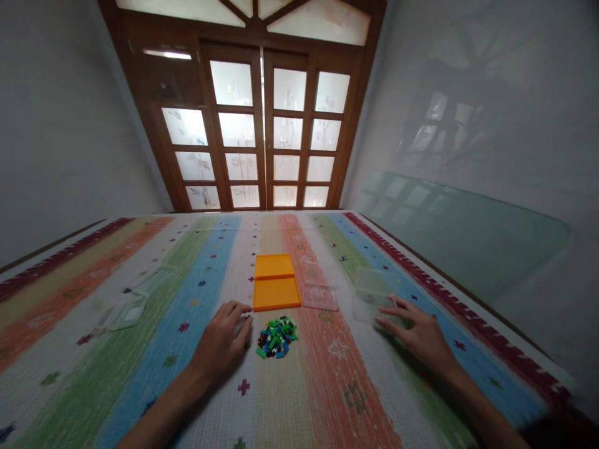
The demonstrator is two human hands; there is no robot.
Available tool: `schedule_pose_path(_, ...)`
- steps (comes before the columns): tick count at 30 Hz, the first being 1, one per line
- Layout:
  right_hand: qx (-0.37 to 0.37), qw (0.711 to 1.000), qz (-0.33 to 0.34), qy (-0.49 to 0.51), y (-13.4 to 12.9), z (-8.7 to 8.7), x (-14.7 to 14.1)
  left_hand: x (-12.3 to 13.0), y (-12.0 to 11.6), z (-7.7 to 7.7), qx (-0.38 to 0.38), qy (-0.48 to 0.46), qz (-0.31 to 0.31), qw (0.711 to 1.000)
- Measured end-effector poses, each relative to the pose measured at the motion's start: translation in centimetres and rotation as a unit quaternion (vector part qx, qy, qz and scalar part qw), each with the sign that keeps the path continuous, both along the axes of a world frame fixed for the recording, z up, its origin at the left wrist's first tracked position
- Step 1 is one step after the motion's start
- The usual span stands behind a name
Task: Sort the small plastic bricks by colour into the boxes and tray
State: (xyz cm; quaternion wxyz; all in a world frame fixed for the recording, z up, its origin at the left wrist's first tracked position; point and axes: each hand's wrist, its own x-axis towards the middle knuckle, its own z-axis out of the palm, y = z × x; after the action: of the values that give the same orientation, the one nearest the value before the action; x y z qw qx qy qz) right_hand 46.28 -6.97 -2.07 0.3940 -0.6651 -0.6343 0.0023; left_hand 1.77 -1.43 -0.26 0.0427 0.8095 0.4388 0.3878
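My left hand (228, 330) rests beside a small heap of toy building bricks (277, 337) in green, blue, brown and white. Its fingers are curled toward the thumb; what they hold, if anything, is too small to make out. Over on the right, my right hand (414, 330) has its fingers stretched out and apart at the right side of a clear plastic box (372, 290). Its fingertips overlap that box. Just beyond the bricks lies an orange case (277, 293), opened flat into two halves.
A clear pinkish-looking case (321, 296) lies open right of the orange one. Farther left, another transparent open case (128, 313) sits on the striped tablecloth (187, 274). Walls flank the table, and a wooden glazed door (259, 168) stands behind it.
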Motion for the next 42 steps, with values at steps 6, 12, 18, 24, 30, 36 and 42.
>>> schedule_pose_path(6,-0.046,0.998,0.024,-0.029,0.2,-0.6,-1.2,0.2,-0.3,0.4,-0.013,0.012,-0.004,1.000)
schedule_pose_path(12,-0.058,0.995,0.034,-0.067,1.4,0.2,-2.2,0.2,-0.4,0.1,-0.020,0.027,-0.008,0.999)
schedule_pose_path(18,-0.063,0.995,0.037,-0.075,1.8,0.0,-2.5,-0.1,-0.2,0.1,-0.026,0.031,-0.015,0.999)
schedule_pose_path(24,-0.066,0.995,0.038,-0.071,1.5,-0.3,-2.1,-0.3,-0.1,0.3,-0.021,0.042,0.003,0.999)
schedule_pose_path(30,-0.075,0.991,0.059,-0.098,0.5,-0.6,-1.0,-3.1,1.8,1.3,-0.037,0.129,0.100,0.986)
schedule_pose_path(36,-0.004,0.991,0.032,-0.129,-0.5,0.9,-1.3,-8.6,4.1,3.3,-0.077,0.234,0.272,0.930)
schedule_pose_path(42,0.050,0.983,0.104,-0.143,0.0,4.1,-6.2,-12.6,5.8,4.2,-0.098,0.258,0.380,0.883)
